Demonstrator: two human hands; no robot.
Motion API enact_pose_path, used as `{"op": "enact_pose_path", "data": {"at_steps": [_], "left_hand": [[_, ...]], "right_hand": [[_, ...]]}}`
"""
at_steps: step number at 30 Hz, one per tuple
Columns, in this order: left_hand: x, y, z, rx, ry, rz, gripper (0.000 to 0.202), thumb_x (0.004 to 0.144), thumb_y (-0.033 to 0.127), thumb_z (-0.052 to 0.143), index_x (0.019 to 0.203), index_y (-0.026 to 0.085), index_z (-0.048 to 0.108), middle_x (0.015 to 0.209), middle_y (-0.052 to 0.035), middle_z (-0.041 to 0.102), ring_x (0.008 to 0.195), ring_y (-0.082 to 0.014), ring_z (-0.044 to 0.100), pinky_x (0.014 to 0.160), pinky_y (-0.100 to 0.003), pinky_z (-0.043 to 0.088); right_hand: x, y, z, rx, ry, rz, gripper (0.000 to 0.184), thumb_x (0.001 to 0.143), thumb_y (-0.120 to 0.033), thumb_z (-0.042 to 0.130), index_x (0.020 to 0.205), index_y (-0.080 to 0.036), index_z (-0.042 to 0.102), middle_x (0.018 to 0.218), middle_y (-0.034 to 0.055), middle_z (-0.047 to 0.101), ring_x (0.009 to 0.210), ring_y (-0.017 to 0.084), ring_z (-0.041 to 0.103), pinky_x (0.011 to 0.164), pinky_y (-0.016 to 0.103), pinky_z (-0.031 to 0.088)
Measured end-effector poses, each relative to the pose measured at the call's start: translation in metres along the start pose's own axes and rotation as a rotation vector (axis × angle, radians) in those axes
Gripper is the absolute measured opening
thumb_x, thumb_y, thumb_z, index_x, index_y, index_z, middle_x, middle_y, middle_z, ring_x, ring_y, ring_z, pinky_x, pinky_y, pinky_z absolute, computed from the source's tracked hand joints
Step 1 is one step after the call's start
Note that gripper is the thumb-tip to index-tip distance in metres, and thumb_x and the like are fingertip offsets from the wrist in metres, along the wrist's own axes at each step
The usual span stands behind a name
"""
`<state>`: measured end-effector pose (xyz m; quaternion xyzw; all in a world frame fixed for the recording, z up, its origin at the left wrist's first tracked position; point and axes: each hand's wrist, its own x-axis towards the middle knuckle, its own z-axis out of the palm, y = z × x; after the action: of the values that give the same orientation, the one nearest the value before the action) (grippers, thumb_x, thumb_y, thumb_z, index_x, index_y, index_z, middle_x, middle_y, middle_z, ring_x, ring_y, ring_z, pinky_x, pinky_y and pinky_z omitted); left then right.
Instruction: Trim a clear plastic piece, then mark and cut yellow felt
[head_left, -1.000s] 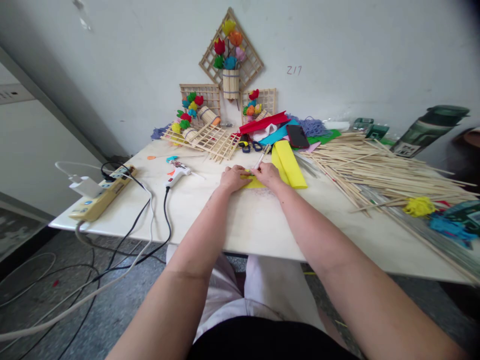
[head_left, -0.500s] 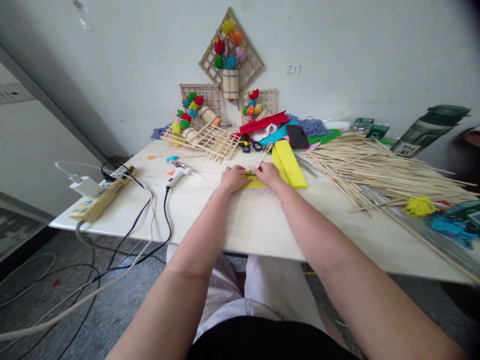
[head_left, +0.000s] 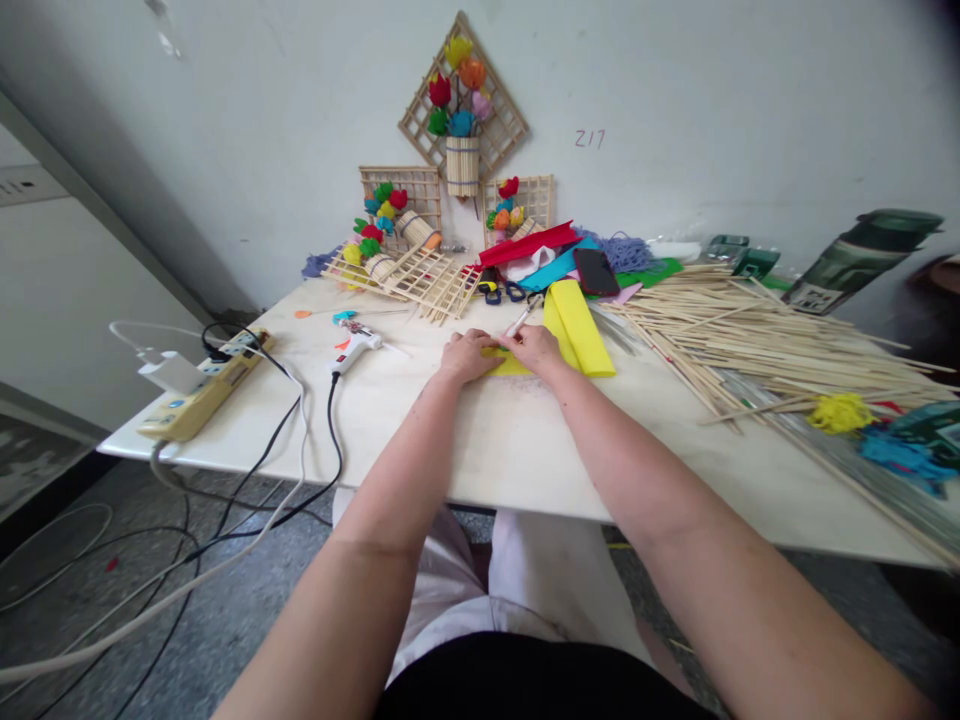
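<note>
My right hand (head_left: 537, 348) is closed around a slim white pen (head_left: 518, 321), whose upper end leans away from me to the right. Its tip is hidden by the fingers, low over a yellow piece of sheet material (head_left: 513, 369) flat on the table. My left hand (head_left: 468, 356) lies on the left part of that piece, fingers stretched out and pressing down. Something small and green shows between the two hands, too covered to make out. A larger folded yellow sheet (head_left: 579, 332) lies just right of my right hand.
A white glue gun (head_left: 357, 349) and a power strip (head_left: 214, 388) with trailing cords lie left. Behind are stick lattices (head_left: 442, 283) with flowers, scissors (head_left: 501, 292) and a phone (head_left: 595, 272). Many thin sticks (head_left: 750, 335) and a dark green bottle (head_left: 855, 260) are right.
The pen in my right hand tilts lower and to the left, with a slight shift of the fingers. My left hand stays in place on the yellow piece.
</note>
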<state>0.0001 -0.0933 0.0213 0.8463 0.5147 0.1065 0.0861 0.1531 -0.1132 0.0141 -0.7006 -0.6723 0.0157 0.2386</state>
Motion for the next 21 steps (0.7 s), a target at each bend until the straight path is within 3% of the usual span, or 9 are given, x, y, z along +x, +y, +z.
{"op": "enact_pose_path", "data": {"at_steps": [21], "left_hand": [[0.0013,-0.0009,0.0005,0.037,-0.015,0.007,0.047,0.075,0.057,0.047,0.118,0.038,0.056,0.129,0.0059,0.048,0.111,-0.0274,0.043,0.095,-0.038,0.035]], "right_hand": [[-0.0006,-0.0046,-0.0012,-0.026,-0.024,0.009,0.045,0.082,-0.055,0.043,0.096,-0.020,0.069,0.094,0.0088,0.070,0.088,0.021,0.063,0.071,0.027,0.043]]}}
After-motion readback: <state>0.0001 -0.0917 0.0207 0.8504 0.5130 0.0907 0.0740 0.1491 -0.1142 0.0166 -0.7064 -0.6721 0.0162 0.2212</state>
